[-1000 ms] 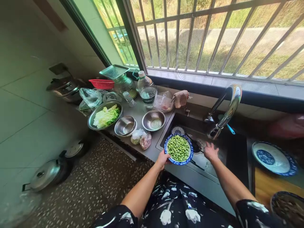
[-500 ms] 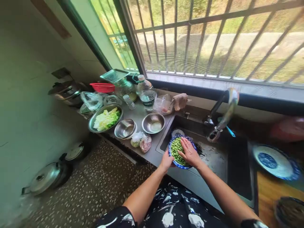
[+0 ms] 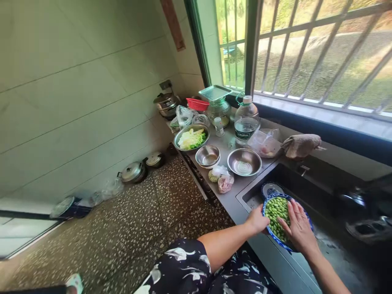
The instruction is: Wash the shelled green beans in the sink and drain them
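Just over the near edge of the sink (image 3: 309, 179), held a blue-rimmed plate (image 3: 286, 241) of green beans (image 3: 275, 216), tilted toward the basin. Gripped its left rim with the left hand (image 3: 256, 221), fingers curled shut on the edge. Laid the right hand (image 3: 298, 228) flat across the beans, fingers stretched out and slightly apart, covering the plate's right half. Behind the plate, down in the sink, sat a small blue-patterned dish (image 3: 271, 188). Along the grey counter (image 3: 228, 200) to the left: two empty steel bowls (image 3: 244, 161) side by side, small tied plastic bags (image 3: 222, 179) just in front of them, and a wide metal basin of chopped cabbage (image 3: 191, 139) further back. Near the window stood a clear water bottle (image 3: 246, 120), with a brown cloth (image 3: 301, 145) lying on the ledge beside the sink. On the speckled floor by the tiled wall rested lidded pots (image 3: 133, 172).
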